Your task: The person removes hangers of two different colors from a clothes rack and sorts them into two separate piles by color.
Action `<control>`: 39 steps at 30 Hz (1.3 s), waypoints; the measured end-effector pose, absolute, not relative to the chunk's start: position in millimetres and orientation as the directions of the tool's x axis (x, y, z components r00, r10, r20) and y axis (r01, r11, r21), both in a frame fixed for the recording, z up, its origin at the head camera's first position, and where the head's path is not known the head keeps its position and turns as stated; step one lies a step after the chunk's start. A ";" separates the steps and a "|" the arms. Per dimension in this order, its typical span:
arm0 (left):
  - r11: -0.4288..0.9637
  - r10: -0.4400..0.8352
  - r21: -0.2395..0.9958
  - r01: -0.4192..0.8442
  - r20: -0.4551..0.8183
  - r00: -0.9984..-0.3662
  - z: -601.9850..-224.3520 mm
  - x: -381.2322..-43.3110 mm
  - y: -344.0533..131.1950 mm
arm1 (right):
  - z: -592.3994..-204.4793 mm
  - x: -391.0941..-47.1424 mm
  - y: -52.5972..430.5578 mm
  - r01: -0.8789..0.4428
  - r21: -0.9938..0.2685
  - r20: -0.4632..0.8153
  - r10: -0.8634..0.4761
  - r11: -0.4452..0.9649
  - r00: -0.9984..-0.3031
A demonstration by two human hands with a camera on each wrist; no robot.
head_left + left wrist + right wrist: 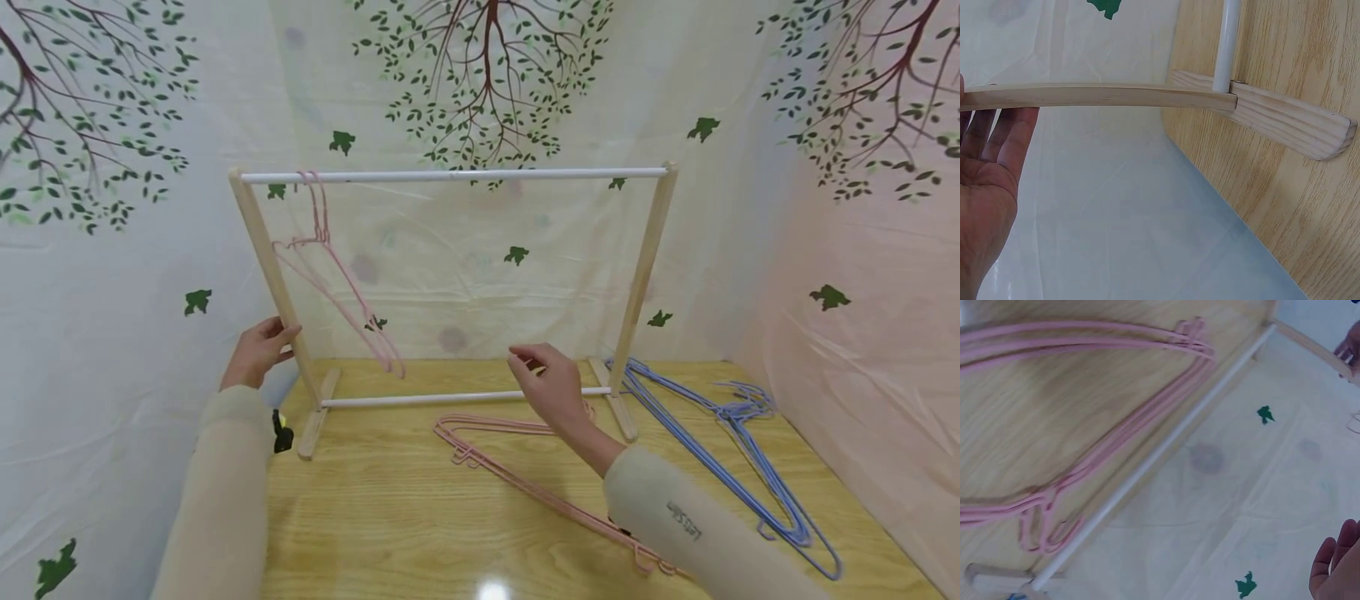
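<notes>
My left hand (258, 346) grips the left wooden post (262, 250) of a small clothes rack, thumb in front and fingers behind. In the left wrist view the fingers (1019, 134) reach up against the post's side. Pink hangers (347, 271) hang near the left end of the rack's white top rod (450, 176). My right hand (553, 387) is raised before the rack's right half, holding nothing, its fingers loosely bent. Below it, several pink hangers (525, 485) lie stacked on the table, partly hidden by the right forearm.
Blue hangers (742, 408) lie in a pile on the table's right side, beside the rack's right foot (621, 417). A white lower rod (420, 400) joins the two feet. Leaf-printed sheets (465, 292) enclose the wooden table (360, 517) at the back and sides.
</notes>
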State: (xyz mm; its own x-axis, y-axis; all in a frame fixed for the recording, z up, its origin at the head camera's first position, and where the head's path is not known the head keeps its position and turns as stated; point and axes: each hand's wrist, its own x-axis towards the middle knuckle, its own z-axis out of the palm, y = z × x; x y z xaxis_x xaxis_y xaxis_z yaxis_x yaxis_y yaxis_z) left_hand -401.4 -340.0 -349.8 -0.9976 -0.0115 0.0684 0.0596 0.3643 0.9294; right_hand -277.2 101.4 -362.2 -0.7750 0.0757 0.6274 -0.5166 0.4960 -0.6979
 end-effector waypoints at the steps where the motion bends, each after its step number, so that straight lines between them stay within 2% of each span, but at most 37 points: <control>1: 0.365 -0.011 0.929 0.062 0.071 -0.997 -350.6 -402.2 -340.7 | -358.7 -279.5 95.9 -0.506 -0.715 0.608 0.074 0.483 -0.790; 7: 0.371 -0.007 0.924 0.087 0.096 -0.995 -352.6 -403.0 -343.0 | -341.2 -294.6 65.1 -0.457 -0.761 0.532 0.041 0.461 -0.846; 18: 0.366 -0.019 0.927 0.077 0.091 -0.996 -351.4 -398.6 -343.1 | -308.8 -308.6 9.5 -0.433 -0.785 0.479 -0.009 0.443 -0.878; 27: 0.377 -0.030 0.924 0.069 0.087 -0.996 -351.2 -398.1 -342.7 | -289.4 -310.4 -26.8 -0.416 -0.755 0.435 -0.087 0.506 -0.896; 39: 0.382 -0.043 0.923 0.050 0.071 -0.997 -352.4 -397.0 -339.3 | -284.5 -322.4 -48.8 -0.339 -0.759 0.382 -0.041 0.557 -0.923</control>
State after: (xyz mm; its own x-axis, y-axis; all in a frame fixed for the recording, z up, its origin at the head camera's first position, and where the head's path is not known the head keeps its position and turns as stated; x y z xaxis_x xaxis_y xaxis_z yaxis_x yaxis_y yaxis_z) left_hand -397.0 -339.3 -352.4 -0.9965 -0.0432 0.0715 0.0496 0.3819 0.9229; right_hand -322.4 -48.8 -284.5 -0.9232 -0.0410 0.3821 -0.3387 0.5567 -0.7585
